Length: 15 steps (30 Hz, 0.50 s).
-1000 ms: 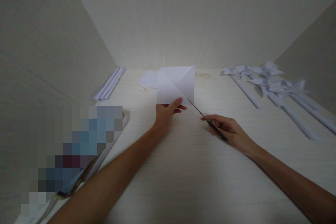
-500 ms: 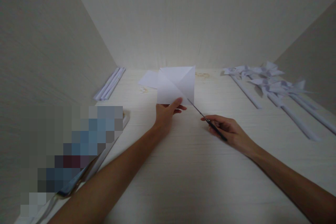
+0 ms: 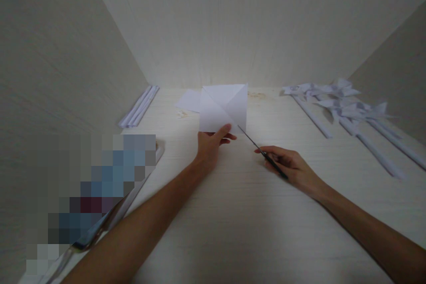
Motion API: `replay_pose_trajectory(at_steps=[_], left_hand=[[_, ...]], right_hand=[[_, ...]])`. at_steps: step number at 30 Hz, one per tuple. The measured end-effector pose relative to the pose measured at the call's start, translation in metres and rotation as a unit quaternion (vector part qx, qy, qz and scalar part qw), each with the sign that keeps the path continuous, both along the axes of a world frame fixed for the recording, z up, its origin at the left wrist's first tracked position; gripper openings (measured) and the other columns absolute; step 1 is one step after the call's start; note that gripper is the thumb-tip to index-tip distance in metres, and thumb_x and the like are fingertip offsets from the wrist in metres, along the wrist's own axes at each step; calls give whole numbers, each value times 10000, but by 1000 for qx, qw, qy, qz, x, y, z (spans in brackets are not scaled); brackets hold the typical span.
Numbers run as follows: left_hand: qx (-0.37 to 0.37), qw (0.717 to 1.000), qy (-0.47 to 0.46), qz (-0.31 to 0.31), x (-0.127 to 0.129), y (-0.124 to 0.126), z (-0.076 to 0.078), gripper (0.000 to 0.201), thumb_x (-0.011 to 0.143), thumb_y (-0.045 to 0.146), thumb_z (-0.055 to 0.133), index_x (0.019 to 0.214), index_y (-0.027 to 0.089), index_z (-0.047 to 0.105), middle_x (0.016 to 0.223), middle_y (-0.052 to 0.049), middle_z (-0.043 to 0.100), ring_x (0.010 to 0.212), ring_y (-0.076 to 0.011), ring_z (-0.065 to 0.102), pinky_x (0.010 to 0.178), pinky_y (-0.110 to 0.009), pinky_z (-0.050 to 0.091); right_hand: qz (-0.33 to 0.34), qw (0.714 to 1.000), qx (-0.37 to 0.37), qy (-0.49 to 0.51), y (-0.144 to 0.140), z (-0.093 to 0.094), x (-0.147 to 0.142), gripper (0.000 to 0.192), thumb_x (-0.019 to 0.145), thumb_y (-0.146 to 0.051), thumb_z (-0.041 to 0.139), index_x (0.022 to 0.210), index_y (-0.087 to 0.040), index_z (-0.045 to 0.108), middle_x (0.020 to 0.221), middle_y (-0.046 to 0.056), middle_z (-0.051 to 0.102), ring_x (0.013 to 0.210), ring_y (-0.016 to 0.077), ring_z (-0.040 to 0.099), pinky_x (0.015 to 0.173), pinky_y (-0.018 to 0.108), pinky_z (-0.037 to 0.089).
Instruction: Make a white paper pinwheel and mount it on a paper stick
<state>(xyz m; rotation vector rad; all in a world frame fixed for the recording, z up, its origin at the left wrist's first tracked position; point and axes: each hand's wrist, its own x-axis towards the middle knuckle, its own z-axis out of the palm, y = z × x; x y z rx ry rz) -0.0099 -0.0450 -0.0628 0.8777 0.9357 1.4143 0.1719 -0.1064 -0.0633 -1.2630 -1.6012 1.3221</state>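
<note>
The left hand (image 3: 210,145) pinches the bottom edge of a white paper square (image 3: 223,107) and holds it up over the table (image 3: 239,213). The right hand (image 3: 290,165) grips thin scissors (image 3: 262,153), whose tip touches the paper's lower right corner. Paper pinwheels (image 3: 346,106) lie far right.

White creased paper square (image 3: 223,107), black-handled scissors (image 3: 262,153), white paper pinwheels (image 3: 346,106), and a pale wood-grain table (image 3: 239,222).

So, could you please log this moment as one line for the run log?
left hand: holds creased paper square upright | right hand: holds scissors, tips at paper's lower corner | right side: paper pinwheels
</note>
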Motion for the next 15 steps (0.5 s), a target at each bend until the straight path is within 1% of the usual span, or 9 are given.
replay_pose_trajectory(at_steps=[4, 10, 15], left_hand=[[-1, 1000, 7, -3, 0, 0, 0, 195, 556, 250, 677, 668, 121, 582, 595, 9, 602, 439, -81, 567, 410, -174, 415], [-5, 999, 36, -14, 2, 0, -1, 259, 582, 300, 652, 751, 123, 566, 671, -6, 616, 429, -83, 567, 388, -178, 411], [-4, 998, 53, -28, 3, -1, -1, 239, 611, 318, 628, 731, 121, 566, 633, -5, 606, 426, -87, 569, 397, -178, 413]], right_hand=[[-5, 1000, -2, -11, 0, 3, -1, 378, 714, -395, 538, 1003, -151, 566, 562, -41, 334, 492, 77, 318, 422, 197, 270], [-5, 1000, 1, -13, 0, 1, -1, 364, 717, -389, 539, 995, -155, 563, 578, -39, 337, 488, 73, 310, 419, 193, 270], [-8, 1000, 6, -14, -1, -2, 0, 354, 727, -384, 529, 1006, -167, 554, 578, -38, 344, 487, 78, 318, 426, 199, 290]])
